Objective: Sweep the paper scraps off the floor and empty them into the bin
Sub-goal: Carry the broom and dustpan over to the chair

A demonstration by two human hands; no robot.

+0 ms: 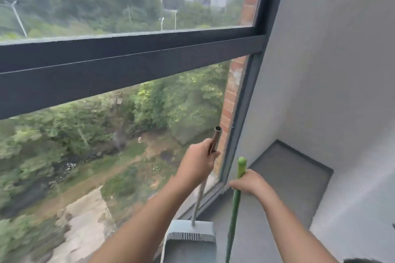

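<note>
**Dustpan** (pixel 190 243): only the upper part with the comb teeth shows. The bottom edge of the frame cuts the tray, so its contents cannot be told.

**Metal handle** (pixel 215 137), rising from the dustpan: a stretch is hidden inside the gripping left hand (pixel 197 163).

**Green broom stick** (pixel 235 205), just right of the dustpan: a stretch is covered by the curled fingers of the right hand (pixel 249 183). Its lower end runs out below the frame.

**Forearms**, either side of the dustpan: both cropped at the bottom edge.

**Dark rounded shape** (pixel 361 260), far right of the dustpan: mostly cut off, unidentifiable.

**Trees** (pixel 74 134) beyond the glass, above and left of the dustpan: blurred, detail indistinct.
</note>
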